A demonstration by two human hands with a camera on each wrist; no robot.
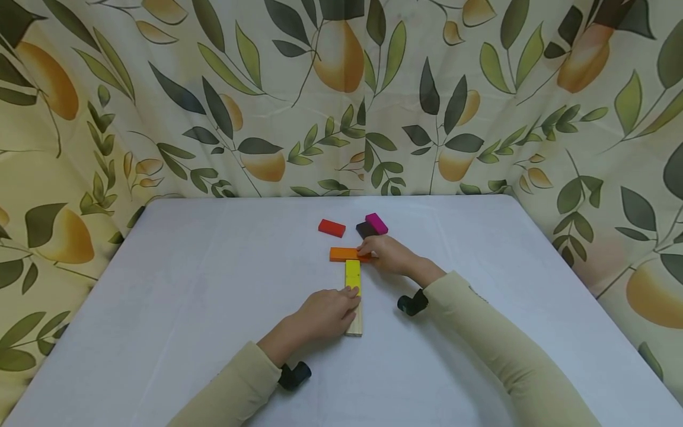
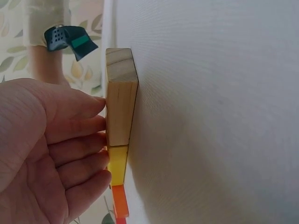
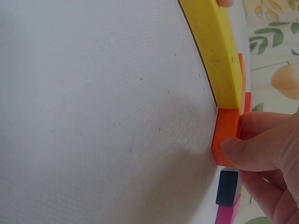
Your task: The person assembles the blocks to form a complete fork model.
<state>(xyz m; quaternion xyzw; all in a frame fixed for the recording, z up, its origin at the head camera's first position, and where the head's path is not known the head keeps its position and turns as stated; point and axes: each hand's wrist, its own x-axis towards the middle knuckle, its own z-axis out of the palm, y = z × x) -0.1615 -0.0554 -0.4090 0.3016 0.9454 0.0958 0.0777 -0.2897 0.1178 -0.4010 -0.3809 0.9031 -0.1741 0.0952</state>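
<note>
A plain wood block (image 2: 119, 109) and a yellow block (image 1: 353, 271) lie end to end in a line on the table. Across the yellow block's far end lies an orange block (image 1: 343, 254), the shape making a T. My left hand (image 1: 325, 311) rests its fingertips on top of the wood and yellow blocks, fingers fairly straight. With thumb and forefinger, my right hand (image 1: 395, 256) pinches the right end of the orange block; in the right wrist view its thumb (image 3: 231, 145) lies on the near side.
Beyond the orange block lie a red block (image 1: 332, 228), a black block (image 1: 366, 229) and a magenta block (image 1: 377, 223). The black one is close to my right fingers. A white cloth (image 1: 213, 279) covers the table, and a patterned curtain (image 1: 299, 136) hangs behind it.
</note>
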